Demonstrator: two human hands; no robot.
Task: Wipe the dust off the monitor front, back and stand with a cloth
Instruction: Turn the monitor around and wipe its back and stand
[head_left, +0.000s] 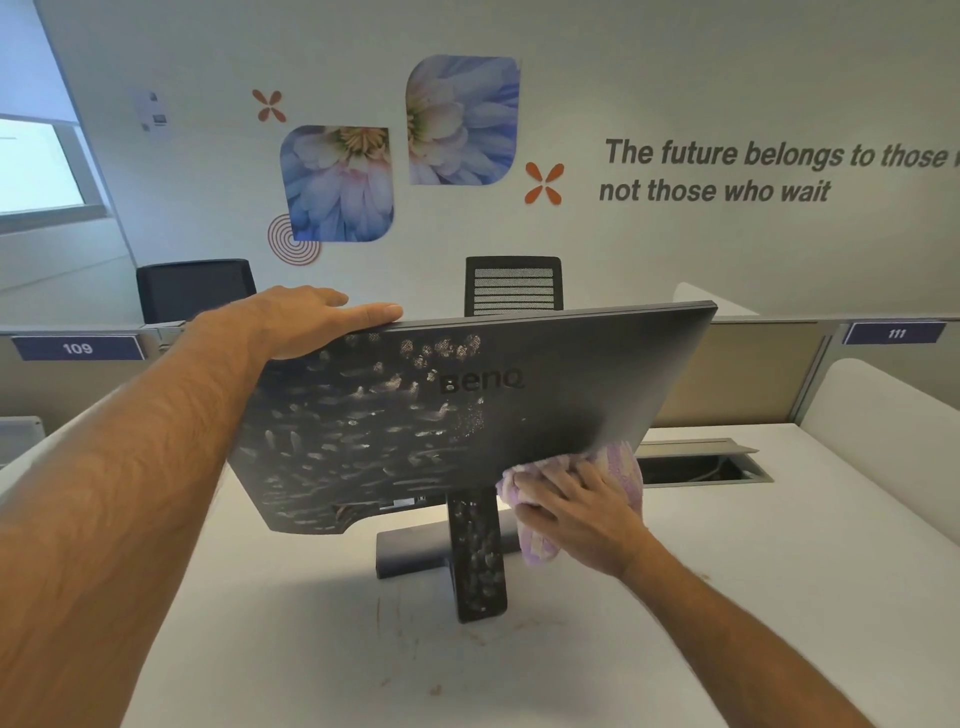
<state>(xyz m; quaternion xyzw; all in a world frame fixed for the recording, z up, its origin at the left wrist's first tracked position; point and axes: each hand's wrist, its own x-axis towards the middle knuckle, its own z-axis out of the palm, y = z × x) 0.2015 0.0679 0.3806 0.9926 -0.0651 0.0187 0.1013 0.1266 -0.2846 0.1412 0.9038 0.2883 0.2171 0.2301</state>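
A dark monitor (561, 374) stands on the white desk with its back facing me, tilted. Pale dust marks cover the left half of the back panel; the right half looks clean. Its stand (475, 551) is also speckled with dust and rises from a flat base (410, 551). My left hand (306, 319) rests over the monitor's top left edge, fingers draped across the rim. My right hand (571, 506) presses a lilac and white cloth (618, 467) against the lower right corner of the back panel, fingers spread over the cloth.
The white desk (675, 597) carries faint brown smudges in front of the stand. An open cable hatch (701, 462) lies behind the monitor at right. Low partitions labelled 109 and 111 and two dark chairs (511, 286) stand beyond.
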